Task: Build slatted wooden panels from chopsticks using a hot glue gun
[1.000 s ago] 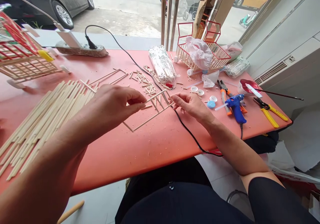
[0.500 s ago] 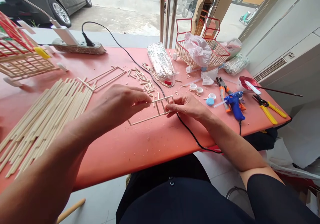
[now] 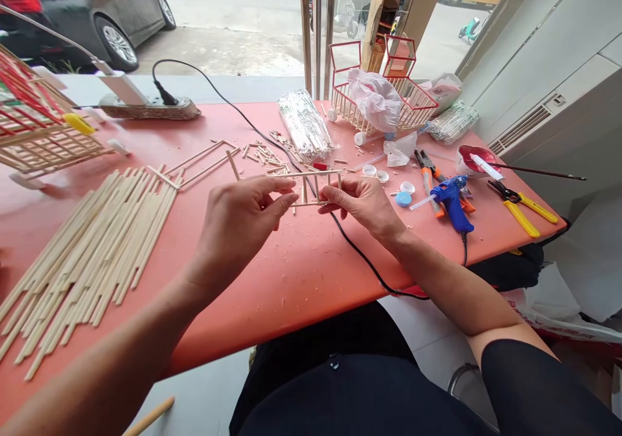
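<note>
A small ladder-like wooden stick frame (image 3: 304,190) is held above the table between both hands, with several short rungs near its right end. My right hand (image 3: 369,204) pinches that right end between thumb and fingers. My left hand (image 3: 245,216) has its thumb and fingertips closed at the middle of the frame, covering part of the long bars. At the far left end a crosspiece (image 3: 233,165) sticks up past my left knuckles. Behind the frame lie short cut stick pieces (image 3: 265,155).
Long sticks (image 3: 97,248) lie at left beside an open stick frame (image 3: 204,164). A black cable (image 3: 359,254) crosses the table (image 3: 272,300). At right are a blue glue gun (image 3: 454,203), pliers (image 3: 427,170) and yellow-handled cutters (image 3: 527,212). A stick cart (image 3: 350,109) stands behind.
The stick frame has tilted, so its left end now rises and its long bars look closer together. My left hand has turned and shifted lower, and my right hand keeps its hold.
</note>
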The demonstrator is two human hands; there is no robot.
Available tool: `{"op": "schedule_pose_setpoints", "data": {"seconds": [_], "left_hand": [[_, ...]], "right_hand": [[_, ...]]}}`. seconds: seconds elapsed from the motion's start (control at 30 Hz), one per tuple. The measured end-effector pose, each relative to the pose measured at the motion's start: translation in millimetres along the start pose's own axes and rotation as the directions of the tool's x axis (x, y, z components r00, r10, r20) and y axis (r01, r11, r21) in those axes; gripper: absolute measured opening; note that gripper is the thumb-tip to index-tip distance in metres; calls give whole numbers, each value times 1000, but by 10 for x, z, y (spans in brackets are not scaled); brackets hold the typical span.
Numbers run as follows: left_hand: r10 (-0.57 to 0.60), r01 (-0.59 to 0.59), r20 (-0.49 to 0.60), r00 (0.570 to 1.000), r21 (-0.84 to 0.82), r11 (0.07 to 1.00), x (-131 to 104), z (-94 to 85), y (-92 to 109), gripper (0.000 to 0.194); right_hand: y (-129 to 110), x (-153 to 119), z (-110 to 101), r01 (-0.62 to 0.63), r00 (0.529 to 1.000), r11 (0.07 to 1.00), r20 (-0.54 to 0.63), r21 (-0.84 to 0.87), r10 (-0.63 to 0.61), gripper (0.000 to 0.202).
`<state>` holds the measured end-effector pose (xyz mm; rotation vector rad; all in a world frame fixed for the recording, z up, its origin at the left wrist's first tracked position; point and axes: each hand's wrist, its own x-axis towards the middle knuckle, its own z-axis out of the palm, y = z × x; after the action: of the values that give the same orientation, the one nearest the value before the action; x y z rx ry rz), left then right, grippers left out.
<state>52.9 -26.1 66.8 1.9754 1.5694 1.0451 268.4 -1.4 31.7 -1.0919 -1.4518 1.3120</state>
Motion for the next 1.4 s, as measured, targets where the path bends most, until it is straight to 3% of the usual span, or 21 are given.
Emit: {"op": "schedule_pose_setpoints", "data": {"seconds": [0.2, 0.4, 1.4], "left_hand": [[-152, 167, 127, 980, -125, 978, 21, 84, 40, 20], [-209, 262, 231, 950, -227, 938, 55, 116, 17, 22], [-185, 217, 224, 957, -127, 968, 59, 129, -53, 20]], "right_hand": [[-2, -31, 45, -1, 1000, 1000, -1, -5, 1, 56], [28, -31, 77, -30, 1000, 999, -4, 22, 30, 57], [38, -28, 112, -67, 998, 997, -1, 39, 67, 54]]}}
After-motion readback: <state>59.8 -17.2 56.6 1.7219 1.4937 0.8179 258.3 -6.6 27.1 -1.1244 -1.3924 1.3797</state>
